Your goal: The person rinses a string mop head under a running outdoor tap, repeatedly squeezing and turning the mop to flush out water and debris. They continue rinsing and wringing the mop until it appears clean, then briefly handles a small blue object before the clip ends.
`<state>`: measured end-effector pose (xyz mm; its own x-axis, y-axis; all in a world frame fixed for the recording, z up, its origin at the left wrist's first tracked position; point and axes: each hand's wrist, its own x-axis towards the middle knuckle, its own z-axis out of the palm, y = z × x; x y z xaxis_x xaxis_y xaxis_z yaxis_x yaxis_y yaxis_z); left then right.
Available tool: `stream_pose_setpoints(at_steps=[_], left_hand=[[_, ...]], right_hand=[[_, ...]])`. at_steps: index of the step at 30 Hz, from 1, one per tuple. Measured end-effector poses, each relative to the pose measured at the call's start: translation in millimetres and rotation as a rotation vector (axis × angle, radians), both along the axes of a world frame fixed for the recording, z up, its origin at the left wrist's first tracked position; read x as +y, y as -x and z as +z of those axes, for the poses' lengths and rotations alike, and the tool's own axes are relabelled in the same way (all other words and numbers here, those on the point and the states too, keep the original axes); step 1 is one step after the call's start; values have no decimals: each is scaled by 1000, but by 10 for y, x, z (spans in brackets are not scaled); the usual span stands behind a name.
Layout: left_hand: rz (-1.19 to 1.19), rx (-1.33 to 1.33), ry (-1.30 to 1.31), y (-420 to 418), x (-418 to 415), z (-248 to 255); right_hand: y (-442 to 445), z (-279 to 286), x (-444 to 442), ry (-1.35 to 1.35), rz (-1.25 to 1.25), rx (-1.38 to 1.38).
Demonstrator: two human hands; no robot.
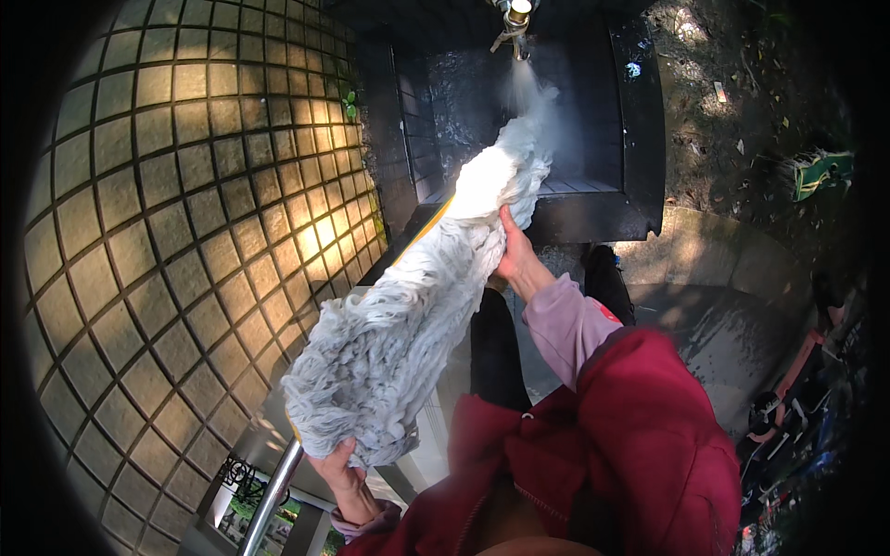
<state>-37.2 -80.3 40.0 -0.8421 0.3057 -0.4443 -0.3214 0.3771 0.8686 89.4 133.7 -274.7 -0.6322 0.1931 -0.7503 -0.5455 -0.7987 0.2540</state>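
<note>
A long flat mop head (403,313) of white and grey yarn lies slantwise across the view, with a yellow edge along its left side. Its far end is under water running from a metal tap (518,31), above a dark tiled basin (584,219). At the near end, my left hand (341,469) grips the yarn. My right hand (518,254) holds the right edge around the middle, its thumb on top and its other fingers hidden beneath. A shiny metal pole (271,497) slants down beside my left hand; where it joins the mop is hidden.
A tiled surface (174,174) fills the left side, with a small green plant (350,104) by the basin. Soil with litter (723,125) and a frayed green object (824,174) are at right. Below them are paving (709,243) and a cluttered heap with a pinkish frame (793,368).
</note>
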Motion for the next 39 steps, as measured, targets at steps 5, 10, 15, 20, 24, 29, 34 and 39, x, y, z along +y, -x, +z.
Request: stream_pose_setpoints(at_steps=[5,10,15,20,24,29,34,39], left_hand=[[61,19,-57,212,-285,411],[74,-107,-6,424,-1050,746],[60,58,24,394,-1835,828],[81,-147,-42,331,-2063,613],[106,-215,-87,135,-1052,48],[25,-209,-172,-164,51,-530],[65,-247,-152,-451,1292,-422],[18,-211,-117,-506,1592,-312]], right_hand=[[115,537,-405,-170,25,49],[171,943,-705,-22,29,-36],[80,1361,-874,5,118,-77],[-13,1426,-617,-47,194,-170],[-111,758,-61,-144,213,-280],[-319,22,784,-183,231,-308],[-447,-607,1126,-77,263,-326],[-484,-648,1249,-36,218,-249]])
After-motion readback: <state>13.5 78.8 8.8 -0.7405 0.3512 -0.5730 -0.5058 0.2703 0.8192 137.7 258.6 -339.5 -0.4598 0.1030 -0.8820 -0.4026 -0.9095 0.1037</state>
